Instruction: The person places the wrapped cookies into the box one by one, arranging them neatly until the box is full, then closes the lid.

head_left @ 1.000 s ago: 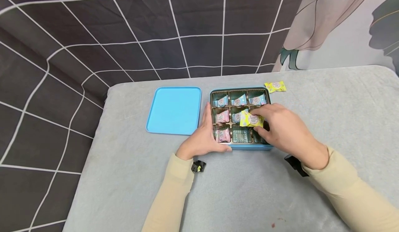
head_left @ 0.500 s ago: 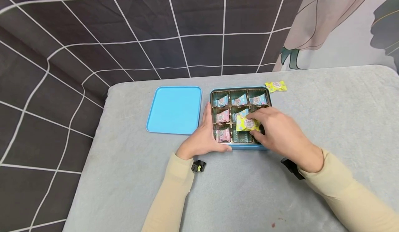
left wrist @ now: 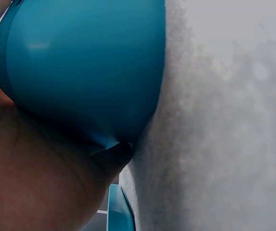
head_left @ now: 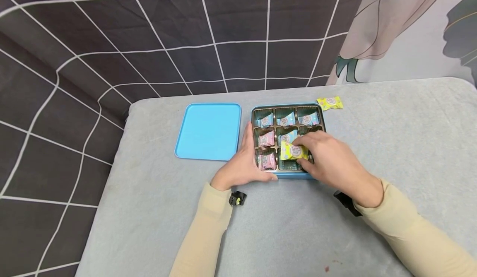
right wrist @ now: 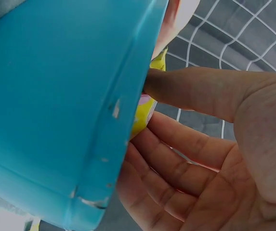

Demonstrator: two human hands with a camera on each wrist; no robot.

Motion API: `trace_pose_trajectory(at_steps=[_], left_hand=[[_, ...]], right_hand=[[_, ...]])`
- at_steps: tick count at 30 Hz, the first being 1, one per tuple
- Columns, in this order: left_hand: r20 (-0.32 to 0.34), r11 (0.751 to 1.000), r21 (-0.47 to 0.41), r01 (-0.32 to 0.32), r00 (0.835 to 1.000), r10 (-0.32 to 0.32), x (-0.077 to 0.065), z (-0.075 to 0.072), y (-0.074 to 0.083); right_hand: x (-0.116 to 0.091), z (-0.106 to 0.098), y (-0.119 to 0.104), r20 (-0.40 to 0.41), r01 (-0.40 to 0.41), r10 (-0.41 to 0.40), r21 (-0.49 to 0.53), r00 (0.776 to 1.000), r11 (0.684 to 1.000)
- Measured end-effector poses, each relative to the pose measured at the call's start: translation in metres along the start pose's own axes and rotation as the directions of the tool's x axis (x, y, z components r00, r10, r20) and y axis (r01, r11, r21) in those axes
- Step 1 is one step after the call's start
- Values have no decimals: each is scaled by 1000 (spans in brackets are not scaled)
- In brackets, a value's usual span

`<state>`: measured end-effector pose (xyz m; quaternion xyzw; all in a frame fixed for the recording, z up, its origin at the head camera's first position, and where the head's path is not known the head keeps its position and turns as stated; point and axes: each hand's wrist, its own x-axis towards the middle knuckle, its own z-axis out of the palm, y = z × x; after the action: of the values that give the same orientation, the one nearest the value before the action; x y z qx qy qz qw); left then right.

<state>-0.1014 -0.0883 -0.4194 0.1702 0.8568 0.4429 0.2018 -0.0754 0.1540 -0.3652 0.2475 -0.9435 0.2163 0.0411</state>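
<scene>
A blue tin with a divided gold-and-dark insert stands uncovered on the table. Blue-wrapped and pink-wrapped candies fill several compartments. My left hand holds the tin's near left corner, its fingers along the left side and its thumb along the front. Between thumb and fingers, my right hand pinches a yellow wrapped candy above the front middle compartment. The same yellow candy peeks past the tin's edge in the right wrist view. My right hand covers the right-hand compartments of the middle and front rows.
The flat blue lid lies left of the tin. Another yellow candy rests by the tin's far right corner. Grey cloth covers the table, and a dark checked curtain hangs behind it.
My right hand has carried the yellow candy slightly left and toward me, from beside the middle compartment to above the front middle one. My left hand has stayed still on the tin.
</scene>
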Motion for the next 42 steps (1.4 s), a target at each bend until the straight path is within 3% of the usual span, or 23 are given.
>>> trace_pose_trajectory(at_steps=[14, 24, 42], left_hand=[[7, 1000, -1, 0, 1000, 0, 0, -1, 1], [6, 1000, 0, 7, 1000, -7, -1, -1, 3], [6, 1000, 14, 23, 1000, -23, -2, -1, 5]], right_hand=[[-1, 2, 0, 20, -1, 1, 6, 1000, 1000], [-2, 2, 1, -15, 67, -67, -12, 998, 998], [-1, 1, -3, 68, 108, -106, -17, 992, 994]])
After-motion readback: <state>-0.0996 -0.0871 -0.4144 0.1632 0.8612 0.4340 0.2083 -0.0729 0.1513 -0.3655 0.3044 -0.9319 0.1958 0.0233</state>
